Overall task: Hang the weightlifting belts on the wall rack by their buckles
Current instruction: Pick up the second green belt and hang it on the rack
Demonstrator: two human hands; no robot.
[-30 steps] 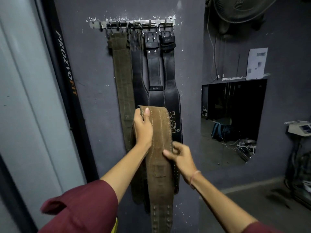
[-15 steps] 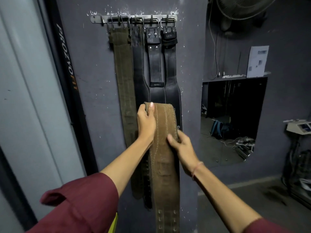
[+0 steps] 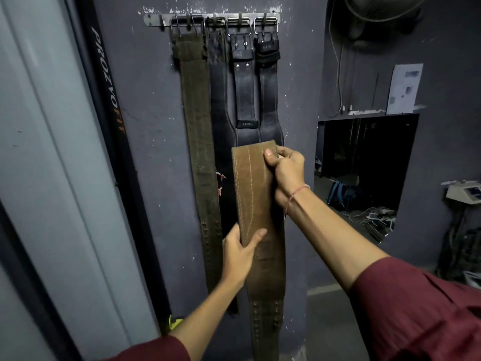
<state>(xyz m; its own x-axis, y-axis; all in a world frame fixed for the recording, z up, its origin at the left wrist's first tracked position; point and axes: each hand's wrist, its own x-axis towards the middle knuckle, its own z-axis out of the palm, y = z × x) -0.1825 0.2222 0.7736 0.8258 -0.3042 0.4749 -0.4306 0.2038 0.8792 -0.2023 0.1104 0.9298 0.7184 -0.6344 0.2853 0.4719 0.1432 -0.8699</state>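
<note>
In front of the dark wall, below the rack point(image 3: 212, 17), the hands have swapped places on the brown suede belt point(image 3: 253, 194). Half a second ago the left hand gripped the top fold and the right hand rested lower on the right edge; now the right hand point(image 3: 286, 175) has taken over the top and the left hand point(image 3: 240, 254) has dropped well down the strap. The belt itself has barely risen: its folded top is level with the wide middle of the black belts, well below the hooks.

That hand-over-hand change suggests the person is working along the strap to find the buckle end, which does not show here; the lower end, with its rows of punched holes, hangs toward the floor. So the hanging step is probably not close yet.

The right hand's fingers point(image 3: 286, 152) curl tightly over the top right corner of the fold, thumb pressed on the front face, closed on the belt. The left hand's fingers wrap behind the left edge and are hidden, while its thumb point(image 3: 256, 237) lies across the front, so it pinches the strap in a narrow grip.

On the rack four belts already hang by their buckles: an olive belt point(image 3: 197, 126) at the left, then three black ones, the middle-right black belt point(image 3: 244, 95) carrying a small label. The held belt overlaps the lower parts of the black ones.
</note>
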